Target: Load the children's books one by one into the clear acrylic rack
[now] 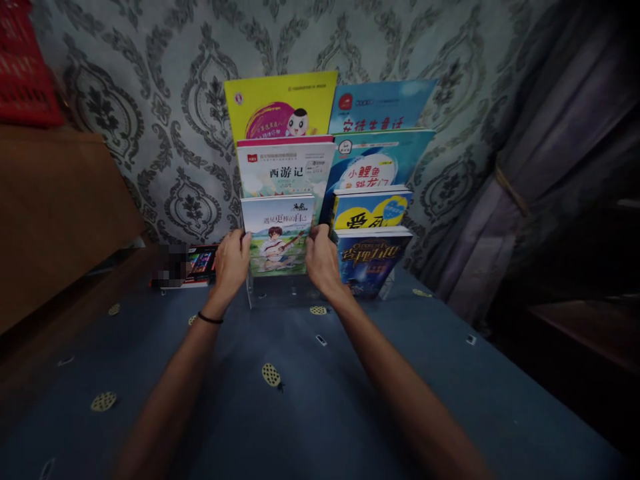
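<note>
Between my two hands is a book (278, 247) with a seated figure playing a guitar on its cover. My left hand (233, 259) grips its left edge, and a dark band circles that wrist. On the right edge, my right hand (323, 257) is closed with the thumb at the front. The book stands upright at the front left of a clear stepped stand (270, 291). Behind it rise a white book (280, 167) and a yellow book (280, 93). A dark blue book (369, 263) is at the front right, below a blue-and-yellow book (373, 210).
Two bluish books (385, 100) fill the stand's back right. Dark-covered books (201, 263) lie flat at left on the blue patterned cloth (320, 400). A cardboard box (60, 213) with a red basket (25, 73) stands at left; a tied curtain (480, 220) hangs at right.
</note>
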The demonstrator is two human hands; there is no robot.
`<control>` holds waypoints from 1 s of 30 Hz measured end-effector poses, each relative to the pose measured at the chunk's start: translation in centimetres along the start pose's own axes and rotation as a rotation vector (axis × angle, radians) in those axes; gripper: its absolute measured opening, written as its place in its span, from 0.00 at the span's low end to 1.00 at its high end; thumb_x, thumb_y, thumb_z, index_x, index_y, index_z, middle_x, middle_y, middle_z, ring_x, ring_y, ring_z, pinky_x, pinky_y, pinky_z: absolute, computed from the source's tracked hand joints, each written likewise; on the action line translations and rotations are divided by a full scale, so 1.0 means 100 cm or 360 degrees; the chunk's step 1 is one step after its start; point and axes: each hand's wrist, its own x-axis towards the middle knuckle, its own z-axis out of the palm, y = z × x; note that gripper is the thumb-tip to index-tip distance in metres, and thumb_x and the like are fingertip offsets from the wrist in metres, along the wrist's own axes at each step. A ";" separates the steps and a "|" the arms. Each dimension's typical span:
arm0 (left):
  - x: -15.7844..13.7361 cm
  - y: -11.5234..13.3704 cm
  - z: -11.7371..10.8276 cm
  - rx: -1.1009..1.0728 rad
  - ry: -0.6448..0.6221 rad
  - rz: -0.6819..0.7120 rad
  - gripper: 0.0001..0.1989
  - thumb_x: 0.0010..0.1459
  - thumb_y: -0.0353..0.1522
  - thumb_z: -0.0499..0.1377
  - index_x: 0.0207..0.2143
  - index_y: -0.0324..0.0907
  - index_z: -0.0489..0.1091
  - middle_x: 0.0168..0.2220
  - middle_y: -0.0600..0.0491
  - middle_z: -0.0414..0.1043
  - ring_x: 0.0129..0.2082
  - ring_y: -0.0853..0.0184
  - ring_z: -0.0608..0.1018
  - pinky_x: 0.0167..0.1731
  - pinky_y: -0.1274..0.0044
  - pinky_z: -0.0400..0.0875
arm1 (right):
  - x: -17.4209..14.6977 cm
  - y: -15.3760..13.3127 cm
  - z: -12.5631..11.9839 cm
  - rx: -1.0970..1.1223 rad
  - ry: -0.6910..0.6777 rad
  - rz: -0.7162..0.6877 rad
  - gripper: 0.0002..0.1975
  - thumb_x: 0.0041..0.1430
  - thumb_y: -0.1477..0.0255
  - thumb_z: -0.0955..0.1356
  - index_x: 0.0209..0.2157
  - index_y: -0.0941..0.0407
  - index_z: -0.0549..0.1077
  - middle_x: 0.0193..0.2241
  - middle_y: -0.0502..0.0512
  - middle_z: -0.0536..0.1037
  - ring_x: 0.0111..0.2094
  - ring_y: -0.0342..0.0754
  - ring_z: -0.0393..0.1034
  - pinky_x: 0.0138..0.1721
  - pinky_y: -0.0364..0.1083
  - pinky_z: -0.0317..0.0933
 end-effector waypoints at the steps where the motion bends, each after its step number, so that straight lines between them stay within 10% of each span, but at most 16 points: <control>1: -0.001 0.001 -0.001 -0.0007 0.0022 -0.0014 0.10 0.69 0.36 0.50 0.35 0.43 0.66 0.33 0.49 0.73 0.35 0.60 0.76 0.36 0.73 0.64 | 0.000 0.001 0.001 -0.0009 0.0000 -0.0006 0.09 0.64 0.74 0.57 0.46 0.54 0.62 0.41 0.66 0.77 0.40 0.56 0.74 0.38 0.52 0.62; 14: -0.003 0.002 -0.001 -0.0148 0.0118 -0.0022 0.08 0.63 0.32 0.55 0.45 0.44 0.62 0.34 0.53 0.72 0.33 0.61 0.77 0.34 0.73 0.67 | -0.008 -0.001 0.010 0.0157 0.0225 -0.0220 0.21 0.63 0.74 0.58 0.57 0.58 0.62 0.50 0.69 0.70 0.50 0.60 0.68 0.50 0.60 0.65; 30: -0.005 0.003 0.000 -0.0107 0.0127 0.0076 0.19 0.65 0.30 0.53 0.58 0.44 0.59 0.40 0.50 0.74 0.39 0.59 0.79 0.38 0.71 0.70 | -0.016 -0.008 0.010 0.0016 0.0194 -0.0258 0.15 0.64 0.72 0.58 0.49 0.57 0.68 0.48 0.68 0.71 0.52 0.61 0.69 0.52 0.60 0.66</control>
